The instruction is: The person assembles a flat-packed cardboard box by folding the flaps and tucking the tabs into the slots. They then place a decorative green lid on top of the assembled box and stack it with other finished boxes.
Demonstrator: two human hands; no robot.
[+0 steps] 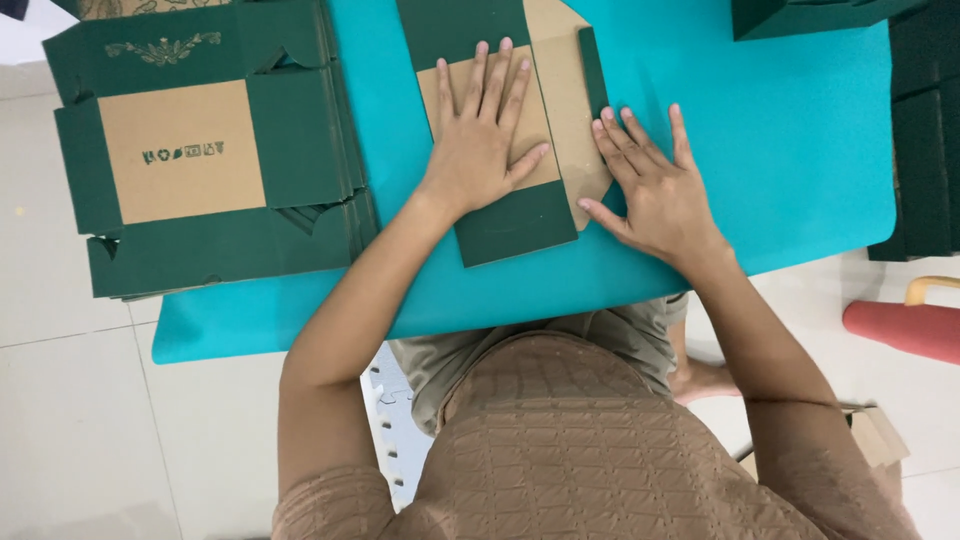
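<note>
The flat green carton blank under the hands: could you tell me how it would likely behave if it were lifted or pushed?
The carton blank looks like thin corrugated board, so probably light. It would likely stay fairly stiff within panels yet hinge at its creases, as the side flap suggests. Lying flat on the smooth teal mat, it may slide easily once the left hand and right hand lift.

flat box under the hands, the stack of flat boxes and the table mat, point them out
flat box (520, 225): head view, on its green bottom flap below the left hand
stack of flat boxes (180, 150): head view, on the top sheet's brown panel
table mat (780, 150): head view, on a bare turquoise part at right
</note>
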